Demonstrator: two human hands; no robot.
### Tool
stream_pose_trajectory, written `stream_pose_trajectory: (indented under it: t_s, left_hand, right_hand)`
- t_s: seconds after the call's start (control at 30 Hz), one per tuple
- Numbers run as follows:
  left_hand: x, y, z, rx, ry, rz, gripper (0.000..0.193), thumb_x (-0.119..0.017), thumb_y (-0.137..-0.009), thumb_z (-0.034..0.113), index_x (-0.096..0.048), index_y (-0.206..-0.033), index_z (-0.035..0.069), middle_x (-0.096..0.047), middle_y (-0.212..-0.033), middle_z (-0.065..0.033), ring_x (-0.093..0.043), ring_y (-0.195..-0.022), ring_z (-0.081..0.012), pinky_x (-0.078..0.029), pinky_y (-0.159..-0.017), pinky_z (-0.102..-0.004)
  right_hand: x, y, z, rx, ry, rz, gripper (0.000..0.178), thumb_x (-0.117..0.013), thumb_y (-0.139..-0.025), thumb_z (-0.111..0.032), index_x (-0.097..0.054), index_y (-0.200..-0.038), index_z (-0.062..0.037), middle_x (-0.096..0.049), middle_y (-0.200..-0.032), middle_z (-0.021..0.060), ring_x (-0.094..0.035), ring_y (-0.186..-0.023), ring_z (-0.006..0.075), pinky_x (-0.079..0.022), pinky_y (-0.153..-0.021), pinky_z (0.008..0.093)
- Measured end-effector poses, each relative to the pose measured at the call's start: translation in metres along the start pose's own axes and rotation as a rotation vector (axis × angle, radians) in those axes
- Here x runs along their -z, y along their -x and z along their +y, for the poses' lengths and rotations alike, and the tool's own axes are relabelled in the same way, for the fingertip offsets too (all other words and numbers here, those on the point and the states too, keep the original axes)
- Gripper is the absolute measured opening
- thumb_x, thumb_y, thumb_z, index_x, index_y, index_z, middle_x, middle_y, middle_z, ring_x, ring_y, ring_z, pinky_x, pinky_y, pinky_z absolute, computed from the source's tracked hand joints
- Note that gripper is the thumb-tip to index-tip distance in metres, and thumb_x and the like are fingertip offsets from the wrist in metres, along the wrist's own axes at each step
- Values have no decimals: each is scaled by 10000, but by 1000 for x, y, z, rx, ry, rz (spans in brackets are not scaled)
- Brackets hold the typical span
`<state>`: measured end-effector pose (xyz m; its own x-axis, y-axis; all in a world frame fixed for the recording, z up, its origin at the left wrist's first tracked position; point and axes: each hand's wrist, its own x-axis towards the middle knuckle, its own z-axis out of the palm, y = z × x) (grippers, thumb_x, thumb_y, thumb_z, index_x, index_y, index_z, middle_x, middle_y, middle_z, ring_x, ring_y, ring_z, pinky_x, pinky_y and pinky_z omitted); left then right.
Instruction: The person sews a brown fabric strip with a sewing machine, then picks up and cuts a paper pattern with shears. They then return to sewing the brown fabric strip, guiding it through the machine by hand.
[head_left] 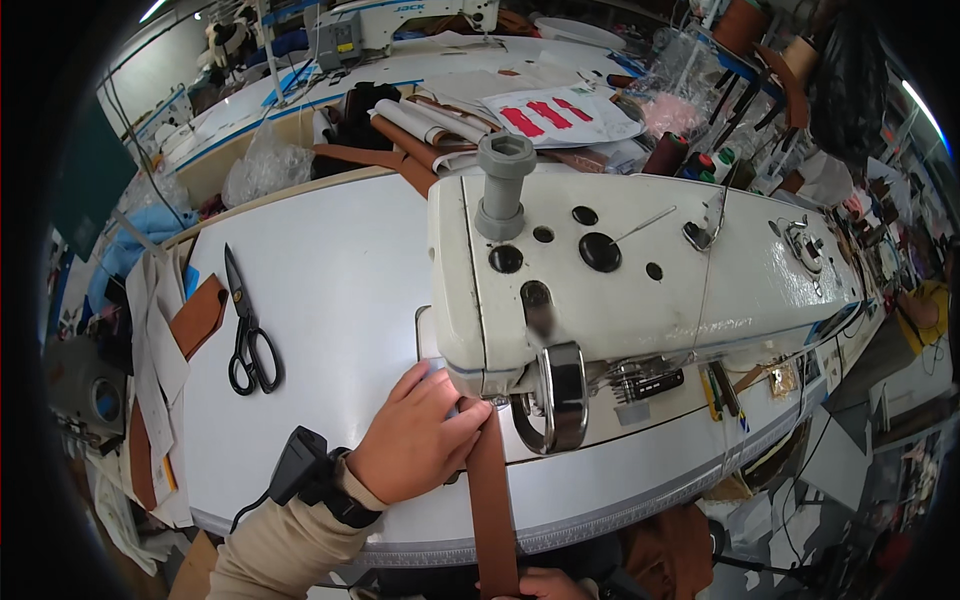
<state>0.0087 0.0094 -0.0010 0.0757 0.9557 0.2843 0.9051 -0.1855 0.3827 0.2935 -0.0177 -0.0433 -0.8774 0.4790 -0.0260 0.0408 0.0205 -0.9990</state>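
Note:
A long brown strip (490, 490), which looks like leather or a similar material, runs from under the head of a white sewing machine (600, 290) down over the table's front edge. My left hand (412, 440) grips the strip's upper end beside the needle area, thumb and fingers closed together. The needle and presser foot are hidden behind the machine head and my fingers. At the bottom edge of the view, my right hand (552, 583) holds the lower part of the strip; only some of its fingers show. My left wrist wears a black strap with a small device (305, 465).
Black scissors (250, 330) lie on the white table (330, 260) to the left. Brown and white pieces (160, 330) hang at its left edge. Small tools (725, 390) lie right of the machine. Thread spools (665, 155) and rolled material (430, 130) stand beyond it.

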Motion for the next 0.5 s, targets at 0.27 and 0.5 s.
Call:
stream_pose_trajectory:
  t_s: [0.27,0.5]
  left_hand:
    - [9,25,30,-32,-48,-58,410,-783,-840,248,-654,-1170,42,-563,-1309,-156,-525,-1335,-345,-398,-1121,-542]
    - [3,28,29,-42,-58,-75,421,-769,-866,269,-651,-1202,45,-553,-1334,-161,-519,-1342,-353,-393,-1128,-536]
  right_hand:
    - [-1,4,-12,148,233,100,148,-725,-945,-153,-744,-910,-11,-663,-797,147,-635,-741,335,-490,-693,428]
    - [-3,7,2,-33,67,22,198,-723,-959,-199,-747,-915,-8,-670,-798,155,-643,-687,319,-489,-616,392]
